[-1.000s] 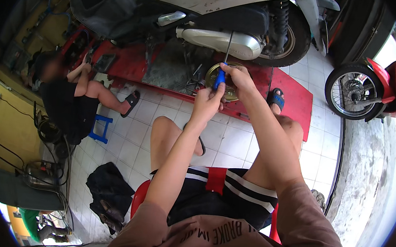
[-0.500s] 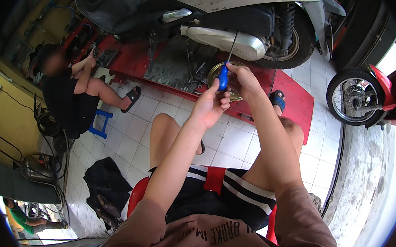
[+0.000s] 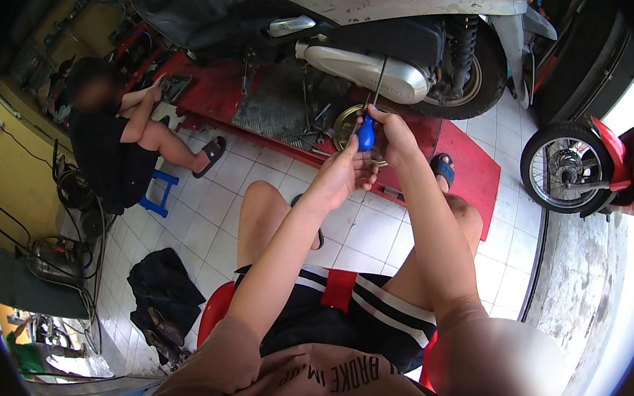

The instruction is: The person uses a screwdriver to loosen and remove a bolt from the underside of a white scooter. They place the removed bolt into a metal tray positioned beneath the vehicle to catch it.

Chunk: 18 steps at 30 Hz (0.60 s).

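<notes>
Where held: blue-handled screwdriver (image 3: 369, 123), upright.

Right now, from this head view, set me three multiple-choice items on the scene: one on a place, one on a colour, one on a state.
1. Where does the silver-grey scooter stand?
A. on the red metal lift platform
B. on the yellow wall
C. on the blue stool

2. What colour is the handle of the long-shafted screwdriver?
A. green
B. blue
C. white

3. How is the screwdriver held?
A. lying loose on the tiles
B. in the left hand alone
C. in the grip of the right hand, with the left hand just below it

Answers:
1 A, its rear wheel rests on the red platform.
2 B, the handle shows blue between the fingers.
3 C, the right hand's fingers wrap the handle while the left hand is raised under it; whether the left touches it is unclear.
</notes>
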### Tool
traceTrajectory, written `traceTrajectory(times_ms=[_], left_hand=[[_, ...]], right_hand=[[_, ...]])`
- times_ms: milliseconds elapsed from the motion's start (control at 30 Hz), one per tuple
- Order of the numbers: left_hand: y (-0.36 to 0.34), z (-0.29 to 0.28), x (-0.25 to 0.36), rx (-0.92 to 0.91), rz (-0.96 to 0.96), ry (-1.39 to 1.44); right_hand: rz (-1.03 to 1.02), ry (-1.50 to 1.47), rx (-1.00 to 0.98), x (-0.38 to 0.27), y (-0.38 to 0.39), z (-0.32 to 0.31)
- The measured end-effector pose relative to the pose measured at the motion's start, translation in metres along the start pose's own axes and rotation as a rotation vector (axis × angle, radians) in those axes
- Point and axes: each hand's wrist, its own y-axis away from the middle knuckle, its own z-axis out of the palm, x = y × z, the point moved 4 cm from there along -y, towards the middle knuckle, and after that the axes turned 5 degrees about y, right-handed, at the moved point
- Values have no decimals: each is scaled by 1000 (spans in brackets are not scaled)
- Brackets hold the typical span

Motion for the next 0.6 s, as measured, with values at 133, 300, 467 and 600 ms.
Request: traceTrajectory(times_ms=[133, 300, 467, 600], left_hand=[[1, 16, 0, -296, -109, 524], [-5, 14, -4, -371, -155, 820], [-10, -3, 7, -176, -63, 617], [-5, 0, 25, 163, 192, 39]], right_hand=[[22, -10, -78, 0, -3, -1], [25, 9, -115, -5, 3, 4], [-34, 166, 3, -13, 5, 1], [-119, 230, 140, -16, 3, -10]])
